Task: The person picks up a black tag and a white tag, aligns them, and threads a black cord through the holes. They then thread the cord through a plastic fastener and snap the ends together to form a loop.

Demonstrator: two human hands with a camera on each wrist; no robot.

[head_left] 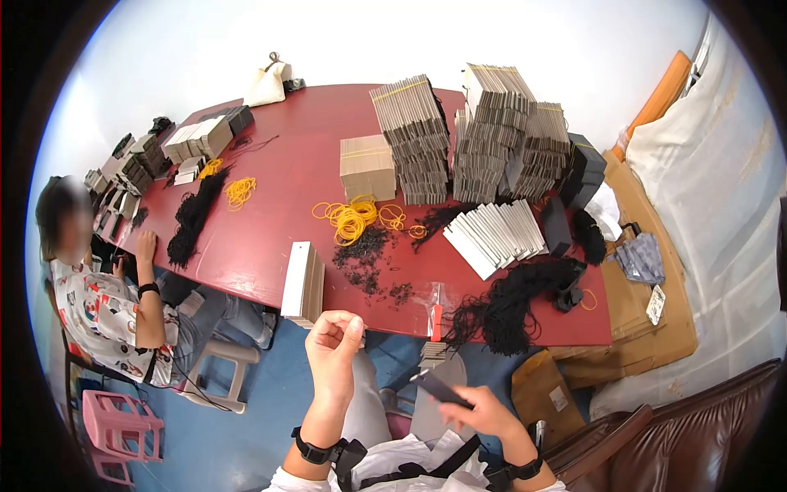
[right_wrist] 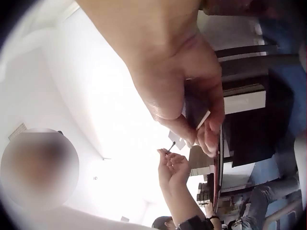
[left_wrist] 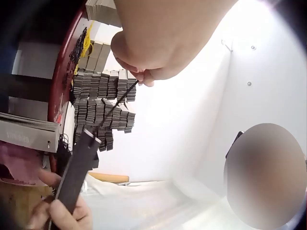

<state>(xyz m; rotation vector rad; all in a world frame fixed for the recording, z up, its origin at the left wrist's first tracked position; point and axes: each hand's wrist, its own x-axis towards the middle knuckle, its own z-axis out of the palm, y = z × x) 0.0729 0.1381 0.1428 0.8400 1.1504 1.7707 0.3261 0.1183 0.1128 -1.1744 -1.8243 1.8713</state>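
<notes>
My left hand (head_left: 334, 348) is raised just off the table's front edge, pinching the end of a thin black cord (left_wrist: 115, 106) between thumb and fingertips. In the left wrist view the cord runs taut down to the end of a flat black card piece (left_wrist: 76, 167) with a pale edge. Lower and to the right, my right hand (head_left: 485, 410) grips that black card piece (head_left: 441, 387), thumb on one face and fingers behind. In the right wrist view the right hand (right_wrist: 192, 96) covers much of it. An upright stack of pale cards (head_left: 303, 280) stands left of my left hand.
Tall bundles of grey cards (head_left: 414, 139) fill the back of the red table (head_left: 279, 164). Yellow rubber bands (head_left: 354, 220), small black clips (head_left: 365, 266), fanned white cards (head_left: 496, 238) and heaped black cords (head_left: 512, 307) lie nearer. Another person (head_left: 106, 303) sits at left.
</notes>
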